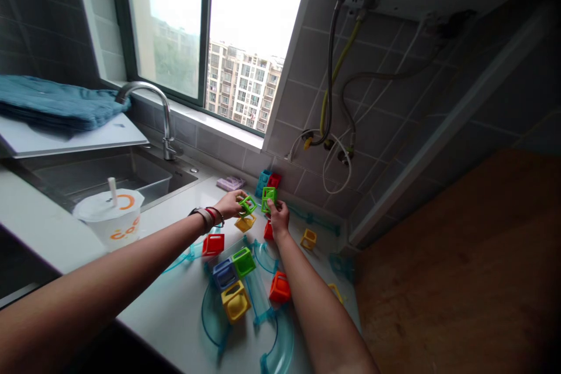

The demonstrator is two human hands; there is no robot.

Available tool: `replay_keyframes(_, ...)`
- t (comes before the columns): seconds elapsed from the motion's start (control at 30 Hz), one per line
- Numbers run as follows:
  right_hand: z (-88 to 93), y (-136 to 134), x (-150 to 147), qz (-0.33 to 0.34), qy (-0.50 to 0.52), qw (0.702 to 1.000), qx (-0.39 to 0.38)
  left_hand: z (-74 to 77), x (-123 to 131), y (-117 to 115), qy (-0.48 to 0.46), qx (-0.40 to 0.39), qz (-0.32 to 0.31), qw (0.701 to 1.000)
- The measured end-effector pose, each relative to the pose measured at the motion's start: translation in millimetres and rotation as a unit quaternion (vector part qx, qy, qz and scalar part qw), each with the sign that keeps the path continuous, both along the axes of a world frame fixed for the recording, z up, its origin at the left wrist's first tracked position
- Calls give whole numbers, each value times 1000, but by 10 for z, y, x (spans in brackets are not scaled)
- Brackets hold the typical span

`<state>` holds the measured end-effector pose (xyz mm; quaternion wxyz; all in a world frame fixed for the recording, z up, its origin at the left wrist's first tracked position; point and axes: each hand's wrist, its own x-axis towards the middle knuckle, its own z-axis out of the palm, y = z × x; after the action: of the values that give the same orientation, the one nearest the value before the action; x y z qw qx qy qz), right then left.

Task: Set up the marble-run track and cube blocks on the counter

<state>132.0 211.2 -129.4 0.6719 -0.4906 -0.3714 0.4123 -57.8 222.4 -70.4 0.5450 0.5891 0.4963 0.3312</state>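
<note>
My left hand is closed on a green hollow cube block, held above a yellow block. In my right hand is another green hollow block, in front of stacked blue blocks and a red block by the wall. Under the right wrist, a red block is partly hidden. Nearer me stand a blue-violet block, a green block, a yellow block and an orange-red block, among clear teal curved track pieces.
A lidded drink cup with a straw stands at the counter's left, beside the sink and faucet. A red block and a yellow block lie to the sides. Hoses hang on the right wall.
</note>
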Motion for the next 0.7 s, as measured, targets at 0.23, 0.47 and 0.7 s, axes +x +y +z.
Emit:
replay_keyframes(0.23, -13, 0, 5, -1, -7, 1000, 1, -38, 11, -40, -11, 0, 27, 1000)
replay_keyframes(0.47, -7, -9, 2, -3, -9, 1000, 6, -81, 93, -99, -5, -4, 33, 999)
replay_keyframes(0.7, -3, -12, 3, -5, -5, 1000, 13, -42, 165, -50, 8, 11, 66, 998)
